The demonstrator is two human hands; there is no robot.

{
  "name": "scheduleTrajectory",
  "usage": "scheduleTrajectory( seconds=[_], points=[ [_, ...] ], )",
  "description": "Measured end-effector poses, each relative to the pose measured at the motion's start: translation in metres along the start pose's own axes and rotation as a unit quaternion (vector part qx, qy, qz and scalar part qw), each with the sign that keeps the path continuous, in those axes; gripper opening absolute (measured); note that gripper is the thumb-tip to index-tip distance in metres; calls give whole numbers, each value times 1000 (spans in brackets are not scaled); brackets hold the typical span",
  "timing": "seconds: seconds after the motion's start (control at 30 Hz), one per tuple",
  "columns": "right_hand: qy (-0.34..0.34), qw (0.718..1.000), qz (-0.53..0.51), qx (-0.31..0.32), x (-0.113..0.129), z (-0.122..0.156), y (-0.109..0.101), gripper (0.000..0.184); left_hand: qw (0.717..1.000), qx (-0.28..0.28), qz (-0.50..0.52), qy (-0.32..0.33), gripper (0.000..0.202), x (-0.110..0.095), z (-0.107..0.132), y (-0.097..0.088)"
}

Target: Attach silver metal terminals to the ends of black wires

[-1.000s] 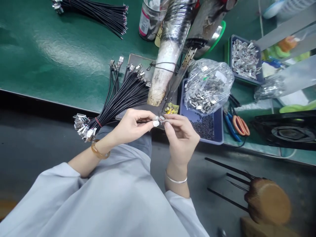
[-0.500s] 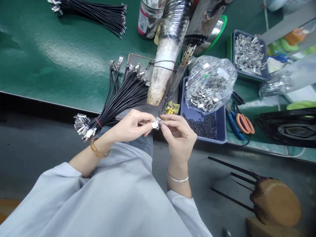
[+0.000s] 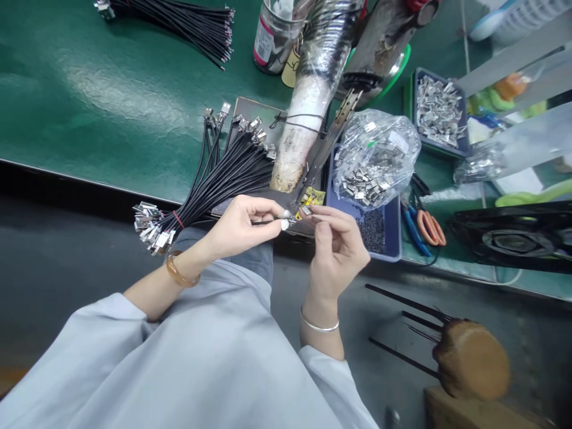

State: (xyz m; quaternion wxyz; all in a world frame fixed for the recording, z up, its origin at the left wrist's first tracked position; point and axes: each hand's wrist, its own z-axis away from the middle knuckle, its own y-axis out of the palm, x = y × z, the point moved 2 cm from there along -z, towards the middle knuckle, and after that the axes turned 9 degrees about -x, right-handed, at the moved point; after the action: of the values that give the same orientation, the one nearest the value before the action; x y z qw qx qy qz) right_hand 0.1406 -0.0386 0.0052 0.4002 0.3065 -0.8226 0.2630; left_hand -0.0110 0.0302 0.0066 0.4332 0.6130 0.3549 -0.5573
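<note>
My left hand (image 3: 241, 229) pinches a black cable between thumb and fingers, its bare metal tip (image 3: 292, 220) sticking out to the right. Between the thumb and fingers of my right hand (image 3: 337, 250) is a small metal connector shell (image 3: 306, 210), a short gap away from that tip. Beyond my left hand lies a bundle of black cables (image 3: 223, 173) with metal connectors, tied by a red band. Just past the fingertips is a yellow label (image 3: 315, 195) below the plastic-wrapped machine nozzle (image 3: 308, 101).
To the right, a blue tray (image 3: 393, 238) holds small dark parts and a plastic bag (image 3: 378, 158) of metal shells. Another bin (image 3: 440, 110) of shells stands behind. Pliers (image 3: 420, 226) lie beside the tray. A second cable bundle (image 3: 179, 24) and a jar (image 3: 274, 39) sit at the back.
My right hand has drawn away to the right from my left, taking the metal shell with it. The cable tip in my left hand is now exposed. The view has shifted slightly.
</note>
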Motion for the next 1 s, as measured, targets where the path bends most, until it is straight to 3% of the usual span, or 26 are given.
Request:
scheduleTrajectory(
  seconds=[0.2,0.3,0.43,0.53,0.8,1.0],
  points=[
    [-143,988,64,-6,15,3,-1,11,1000,-11,-10,-9,14,3,1,6],
    [-140,989,44,-9,12,5,2,12,1000,-24,-6,-5,13,2,0,8],
    [-75,996,-2,-45,4,5,5,6,999,-46,-1,-2,12,2,-1,10],
    [-57,998,8,-33,0,4,7,5,998,-64,-5,3,15,3,-1,11],
    [-211,972,106,-3,2,0,7,18,991,-116,-54,28,15,1,-1,12],
    [-247,962,119,-2,4,-4,9,21,990,-125,-62,37,16,-4,-1,13]
  ],
)
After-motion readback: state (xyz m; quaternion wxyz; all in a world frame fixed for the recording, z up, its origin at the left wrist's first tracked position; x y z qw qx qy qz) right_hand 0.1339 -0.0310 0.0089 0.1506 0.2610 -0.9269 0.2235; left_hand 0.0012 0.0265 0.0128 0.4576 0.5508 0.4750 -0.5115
